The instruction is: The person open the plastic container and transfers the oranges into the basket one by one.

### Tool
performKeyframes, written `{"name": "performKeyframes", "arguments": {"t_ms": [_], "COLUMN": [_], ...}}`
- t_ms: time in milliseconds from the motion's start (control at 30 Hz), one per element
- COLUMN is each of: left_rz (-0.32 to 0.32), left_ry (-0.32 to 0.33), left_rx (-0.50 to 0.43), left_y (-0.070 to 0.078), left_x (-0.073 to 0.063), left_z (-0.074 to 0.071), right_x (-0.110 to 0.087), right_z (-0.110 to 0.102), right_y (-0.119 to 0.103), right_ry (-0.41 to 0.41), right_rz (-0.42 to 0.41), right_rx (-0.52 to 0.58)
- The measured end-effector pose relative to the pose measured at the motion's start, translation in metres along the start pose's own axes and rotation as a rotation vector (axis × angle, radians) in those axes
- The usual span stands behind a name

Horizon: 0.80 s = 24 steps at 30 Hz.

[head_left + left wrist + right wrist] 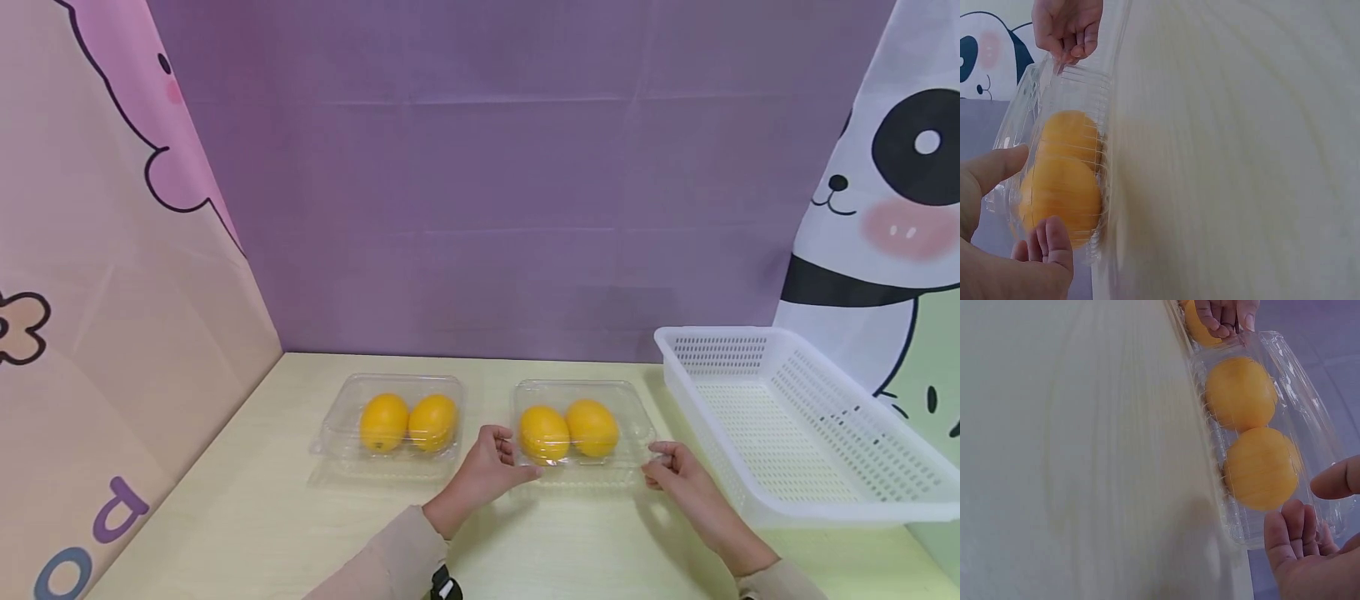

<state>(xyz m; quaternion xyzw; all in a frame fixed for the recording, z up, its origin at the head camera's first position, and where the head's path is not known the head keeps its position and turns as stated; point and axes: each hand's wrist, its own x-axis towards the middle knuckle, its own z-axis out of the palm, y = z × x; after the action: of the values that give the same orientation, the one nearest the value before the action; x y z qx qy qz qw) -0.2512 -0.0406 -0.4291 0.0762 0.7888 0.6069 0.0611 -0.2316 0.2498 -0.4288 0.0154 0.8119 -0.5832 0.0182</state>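
A clear plastic clamshell box [558,392] with two yellow-orange fruits [592,427], lemon- or orange-like, sits on the table between both hands. At its left end is my left hand [483,471], thumb reaching along the front corner and fingers loosely bent, well apart from the thumb. My right hand [678,475] pinches the box's right edge between thumb and fingers; the left wrist view shows those fingertips [1072,53] right at the rim. In the right wrist view the lid [1300,381] lies over the fruits.
Left of the hands stands a second clear clamshell box [337,417] with two similar fruits [385,422]. A white perforated plastic basket [750,492] is on the right side of the pale wooden table [247,500]. A purple cloth backdrop [450,208] hangs behind.
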Motion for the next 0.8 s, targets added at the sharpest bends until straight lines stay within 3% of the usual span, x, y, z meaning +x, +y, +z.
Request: {"name": "performKeyframes", "arguments": {"t_ms": [233,533,700,800], "left_rz": [0.014,0.035,0.066,0.052], "left_ry": [-0.020,-0.030,-0.042,-0.058], "left_rx": [0.021,0.049,0.028,0.009], "left_y": [-0.0004,-0.0004,-0.0016,-0.0024], "left_x": [-0.0045,-0.0087,-0.0095,-0.0090], "left_z": [0.0015,0.0022,0.0014,0.0003], "right_x": [-0.0026,0.0037,0.0021,-0.0002], "right_z": [-0.0015,0.0012,0.0011,0.0006], "right_y": [-0.0015,-0.0057,-0.0044,-0.0031], "right_ry": [-0.014,-0.020,-0.014,-0.019], "right_rz": [0.001,0.039,0.018,-0.003], "right_rx": [0.014,0.140,0.129,0.117]}}
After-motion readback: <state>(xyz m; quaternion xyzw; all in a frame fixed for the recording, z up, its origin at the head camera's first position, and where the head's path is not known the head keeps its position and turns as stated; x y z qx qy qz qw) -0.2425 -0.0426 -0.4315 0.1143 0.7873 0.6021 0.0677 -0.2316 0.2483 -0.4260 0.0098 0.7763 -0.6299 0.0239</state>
